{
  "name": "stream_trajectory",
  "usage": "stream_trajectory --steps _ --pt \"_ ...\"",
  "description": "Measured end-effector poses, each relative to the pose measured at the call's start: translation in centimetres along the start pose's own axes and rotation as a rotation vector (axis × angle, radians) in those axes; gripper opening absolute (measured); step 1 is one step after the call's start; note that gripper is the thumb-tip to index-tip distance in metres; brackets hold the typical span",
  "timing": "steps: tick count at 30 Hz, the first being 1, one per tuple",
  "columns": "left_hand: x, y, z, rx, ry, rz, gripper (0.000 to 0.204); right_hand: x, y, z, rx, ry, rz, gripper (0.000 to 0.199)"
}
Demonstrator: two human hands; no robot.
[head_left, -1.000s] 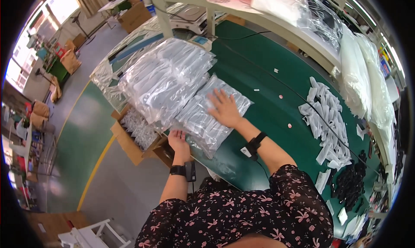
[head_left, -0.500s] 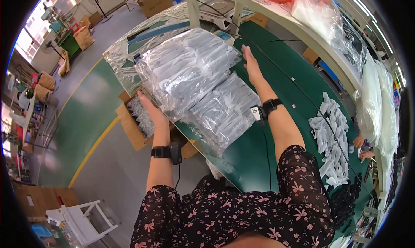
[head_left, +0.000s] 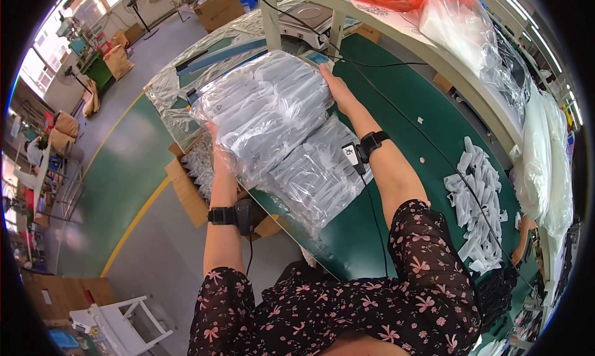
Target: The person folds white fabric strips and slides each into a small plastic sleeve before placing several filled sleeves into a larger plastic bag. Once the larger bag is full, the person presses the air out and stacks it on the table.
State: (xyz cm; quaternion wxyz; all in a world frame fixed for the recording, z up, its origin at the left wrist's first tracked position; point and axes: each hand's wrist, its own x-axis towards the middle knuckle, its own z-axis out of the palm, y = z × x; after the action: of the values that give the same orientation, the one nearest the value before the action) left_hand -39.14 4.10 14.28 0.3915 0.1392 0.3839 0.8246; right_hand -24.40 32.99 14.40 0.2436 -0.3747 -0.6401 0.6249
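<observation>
A large clear plastic bag [head_left: 266, 98], filled with rows of pale wrapped pieces, lies tilted in front of me. My left hand [head_left: 218, 146] presses against its left side, the fingers mostly hidden by the bag. Along its right side rests my right hand [head_left: 334, 83], fingers stretched up the plastic, so the bag is held between both hands. A second filled clear bag [head_left: 316, 176] lies just nearer to me on the green table [head_left: 400, 114], partly under the first. Each wrist wears a black strap with a small device and a cable.
An open carton [head_left: 192, 198] of wrapped pieces stands left below the table edge. A scale [head_left: 304, 22] sits at the back under a white shelf [head_left: 384, 21]. Loose pale pieces [head_left: 477, 201] and black pieces [head_left: 496, 291] lie right, near another person's hand [head_left: 517, 255]. A cable crosses the table.
My right hand has moved left onto the bag's side from a spread position beside it. My left hand has slid up and in against the bag. The other person's hand has shifted.
</observation>
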Motion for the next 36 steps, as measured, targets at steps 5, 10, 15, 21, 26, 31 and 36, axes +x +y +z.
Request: stream_trajectory --steps 5,10,15,21,26,31,36 --pt "0.2 0.3 0.5 -0.034 -0.065 0.012 0.082 -0.4 -0.1 0.2 0.032 -0.014 0.025 0.086" --pt "-0.6 0.7 1.8 -0.052 -0.080 0.076 0.082 -1.6 -0.5 0.7 0.051 -0.071 0.038 0.085" --pt "0.3 0.1 0.3 -0.042 -0.074 0.089 0.082 -2.4 -2.2 -0.1 -0.126 -0.151 -0.069 0.077" --pt "-0.3 0.3 1.2 -0.089 -0.170 0.048 0.085 -3.3 -5.8 3.3 -0.843 -0.018 -0.771 0.064" --pt "-1.1 0.9 1.6 -0.172 -0.134 0.018 0.083 -4.6 -8.8 7.9 -1.078 -0.026 -0.907 0.062" --pt "0.0 -0.8 -2.0 -0.096 -0.080 0.062 0.089 -2.9 -5.9 8.8 -1.290 -0.048 -0.775 0.061" --pt "-1.5 -2.0 -4.0 0.056 0.296 0.172 0.091 -2.2 -5.8 8.1 -1.222 -0.102 -0.766 0.062"
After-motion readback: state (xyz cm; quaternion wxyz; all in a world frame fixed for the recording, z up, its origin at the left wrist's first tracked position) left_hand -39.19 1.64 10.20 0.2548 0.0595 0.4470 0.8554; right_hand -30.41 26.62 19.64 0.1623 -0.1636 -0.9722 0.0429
